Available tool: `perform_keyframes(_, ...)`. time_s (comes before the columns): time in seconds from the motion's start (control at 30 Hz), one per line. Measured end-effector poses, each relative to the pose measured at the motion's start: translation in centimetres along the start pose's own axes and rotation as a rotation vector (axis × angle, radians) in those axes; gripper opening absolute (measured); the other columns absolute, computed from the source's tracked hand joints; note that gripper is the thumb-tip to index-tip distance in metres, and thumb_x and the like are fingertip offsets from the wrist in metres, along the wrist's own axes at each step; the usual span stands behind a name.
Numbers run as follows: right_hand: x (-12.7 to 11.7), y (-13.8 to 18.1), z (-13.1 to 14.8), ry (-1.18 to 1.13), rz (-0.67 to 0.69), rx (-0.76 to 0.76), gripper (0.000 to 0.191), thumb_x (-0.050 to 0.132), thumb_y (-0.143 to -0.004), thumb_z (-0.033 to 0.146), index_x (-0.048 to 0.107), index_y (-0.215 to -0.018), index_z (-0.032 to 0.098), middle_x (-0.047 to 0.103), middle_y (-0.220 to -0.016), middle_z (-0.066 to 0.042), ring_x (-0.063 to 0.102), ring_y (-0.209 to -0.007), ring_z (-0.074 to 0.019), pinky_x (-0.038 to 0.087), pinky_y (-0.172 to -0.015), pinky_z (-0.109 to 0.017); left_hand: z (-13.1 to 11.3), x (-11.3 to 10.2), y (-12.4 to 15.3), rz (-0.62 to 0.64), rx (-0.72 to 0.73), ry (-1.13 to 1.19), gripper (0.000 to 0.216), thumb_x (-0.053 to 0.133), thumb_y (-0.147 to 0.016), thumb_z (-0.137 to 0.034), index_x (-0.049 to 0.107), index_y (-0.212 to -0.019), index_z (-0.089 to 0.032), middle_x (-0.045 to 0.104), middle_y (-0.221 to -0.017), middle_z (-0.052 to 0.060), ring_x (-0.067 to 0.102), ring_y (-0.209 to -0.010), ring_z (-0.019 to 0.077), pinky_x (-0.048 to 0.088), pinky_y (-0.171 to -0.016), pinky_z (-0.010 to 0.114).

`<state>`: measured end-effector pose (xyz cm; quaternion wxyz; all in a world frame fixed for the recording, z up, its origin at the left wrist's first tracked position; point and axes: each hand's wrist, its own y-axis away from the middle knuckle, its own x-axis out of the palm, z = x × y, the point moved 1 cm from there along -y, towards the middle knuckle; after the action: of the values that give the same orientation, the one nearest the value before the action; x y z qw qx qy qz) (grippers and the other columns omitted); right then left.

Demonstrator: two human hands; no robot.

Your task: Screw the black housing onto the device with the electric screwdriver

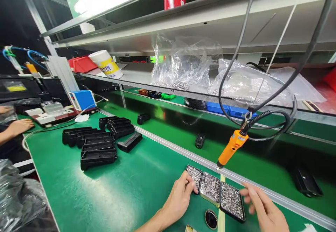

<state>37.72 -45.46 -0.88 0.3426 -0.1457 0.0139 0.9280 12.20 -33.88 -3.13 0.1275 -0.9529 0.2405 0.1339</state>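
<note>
At the far left, a co-worker's hand (19, 127) rests by the edge of the green table (147, 186), and to its right lie black housings (98, 157) in a loose group, the nearest with its long axis running roughly left to right. Further right, the person's left hand (181, 194) reaches over the near part of the left tray (201, 181), thumb and index finger drawn close together and the others bent — whether a part is pinched there I cannot tell. The middle tray (210, 199) and the right tray (233, 216) follow in the same row, all three bearing small metal parts, their long axes running near to far, far ends toward the metal rail (168, 146). A round dark disc (211, 219) lies in front of the middle tray, just left of a yellow strip (222, 220). Above hangs an orange screwdriver (233, 148), tilted, its tip pointing down and left. Rightmost, the right hand (266, 207) hovers just beside the right tray, loosely open — fingers slightly bent and seemingly empty.
</note>
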Motion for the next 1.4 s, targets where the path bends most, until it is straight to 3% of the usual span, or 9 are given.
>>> perform_keyframes(0.07,1.5,-3.4,2.1,0.019,0.006,-0.066,0.08,0.065,-0.081,0.089,0.066,-0.135,0.031,0.069,-0.126,-0.004,0.064,-0.109,-0.0304,0.053,-0.091,-0.038,-0.3,0.2,0.2,0.008,-0.005,0.053,0.031,0.037,-0.108,-0.04,0.055,-0.093,-0.021,0.068,-0.092,0.003,0.061,-0.087,0.0195,0.042,-0.08,0.031)
perform_keyframes(0.13,3.5,-6.2,4.1,0.008,0.005,-0.133,0.091,0.069,-0.079,0.086,0.053,-0.148,0.03,0.062,-0.14,-0.006,0.059,-0.123,-0.0329,0.049,-0.104,-0.044,-0.3,0.3,0.4,0.022,-0.012,0.093,0.032,0.038,-0.107,-0.043,0.057,-0.094,-0.02,0.067,-0.092,0.004,0.06,-0.086,0.0197,0.041,-0.077,0.031)
perform_keyframes(0.27,6.3,-8.2,6.4,-0.057,0.065,-0.188,0.085,0.073,-0.08,0.082,0.059,-0.138,0.021,0.07,-0.123,-0.01,0.063,-0.118,-0.0334,0.047,-0.106,-0.046,-0.1,0.4,0.8,0.002,-0.026,0.132,0.031,0.044,-0.104,-0.044,0.06,-0.095,-0.019,0.066,-0.094,0.005,0.056,-0.081,0.0188,0.039,-0.074,0.031)
perform_keyframes(0.43,6.2,-5.9,6.5,-0.161,0.045,-0.208,0.075,0.076,-0.088,0.069,0.057,-0.142,0.02,0.07,-0.112,-0.009,0.063,-0.11,-0.0312,0.046,-0.099,-0.042,-0.4,0.8,1.3,-0.028,-0.083,0.222,0.015,0.063,-0.093,-0.032,0.064,-0.086,-0.019,0.068,-0.086,0.003,0.055,-0.077,0.017,0.04,-0.073,0.03)
perform_keyframes(0.57,5.7,-3.6,7.6,-0.382,0.126,-0.195,0.065,0.083,-0.087,0.053,0.057,-0.138,0.021,0.065,-0.094,-0.005,0.061,-0.088,-0.0246,0.052,-0.083,-0.038,-1.2,1.0,1.6,-0.029,-0.095,0.293,0.004,0.072,-0.083,-0.018,0.069,-0.085,-0.018,0.072,-0.083,0.002,0.058,-0.076,0.0157,0.043,-0.073,0.028)
perform_keyframes(0.7,5.8,-1.2,9.9,-0.593,0.197,-0.152,0.045,0.079,-0.089,0.035,0.058,-0.128,0.027,0.051,-0.078,0.0,0.051,-0.072,-0.0174,0.051,-0.067,-0.029,-1.8,1.3,1.9,0.009,-0.061,0.387,0.017,0.077,-0.079,-0.01,0.071,-0.094,-0.017,0.077,-0.086,0.002,0.065,-0.078,0.0155,0.046,-0.075,0.026)
perform_keyframes(0.83,6.0,0.7,11.2,-0.726,0.172,-0.093,0.015,0.07,-0.098,0.033,0.059,-0.104,0.024,0.035,-0.062,0.004,0.034,-0.053,-0.013,0.04,-0.051,-0.024,-1.7,1.7,2.3,0.045,-0.074,0.451,0.025,0.085,-0.076,-0.01,0.072,-0.097,-0.016,0.078,-0.084,0.003,0.068,-0.078,0.0155,0.047,-0.076,0.025)
perform_keyframes(0.93,6.2,1.7,11.2,-0.746,0.167,-0.06,0.021,0.066,-0.102,0.038,0.057,-0.093,0.022,0.032,-0.057,0.004,0.03,-0.047,-0.0121,0.036,-0.047,-0.026,-1.5,2.0,2.5,0.065,-0.098,0.488,0.028,0.087,-0.075,-0.012,0.073,-0.099,-0.016,0.078,-0.083,0.002,0.069,-0.077,0.0156,0.048,-0.075,0.025)
perform_keyframes(1.4,7.1,3.3,10.5,-0.703,0.258,-0.137,0.02,0.069,-0.102,0.04,0.06,-0.096,0.024,0.036,-0.053,0.005,0.034,-0.041,-0.0116,0.035,-0.043,-0.027,-2.1,2.0,3.1,0.043,-0.085,0.494,0.024,0.085,-0.073,-0.005,0.075,-0.092,-0.016,0.076,-0.079,0.0,0.069,-0.074,0.0147,0.05,-0.073,0.023)
